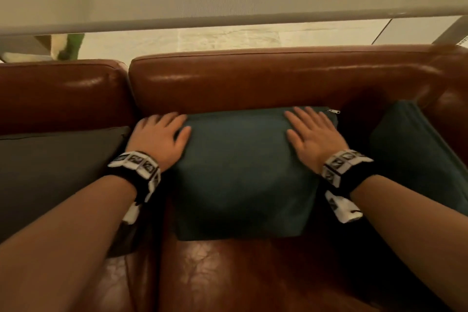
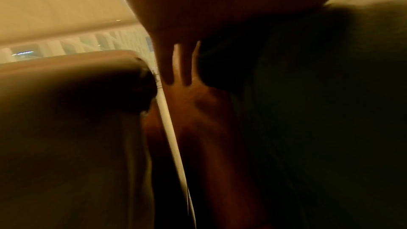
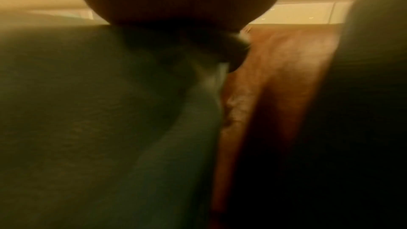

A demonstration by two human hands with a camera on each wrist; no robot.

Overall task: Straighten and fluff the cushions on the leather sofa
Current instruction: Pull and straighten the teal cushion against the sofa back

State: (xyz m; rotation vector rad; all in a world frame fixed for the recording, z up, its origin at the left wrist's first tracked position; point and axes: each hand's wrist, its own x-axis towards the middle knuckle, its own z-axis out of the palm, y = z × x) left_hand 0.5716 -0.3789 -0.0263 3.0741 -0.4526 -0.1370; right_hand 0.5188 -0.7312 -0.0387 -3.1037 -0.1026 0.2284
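Teal cushion (image 1: 243, 172) w/ zip (image 1: 333, 111), no legible labels.

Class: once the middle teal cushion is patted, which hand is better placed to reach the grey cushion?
Left. The left hand lies open on the teal cushion beside the grey cushion; the right hand lies on its far side.

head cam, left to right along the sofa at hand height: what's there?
Dark grey cushion → left hand → teal cushion, with both hands pressing flat on its upper corners → right hand → second teal cushion against the sofa arm.
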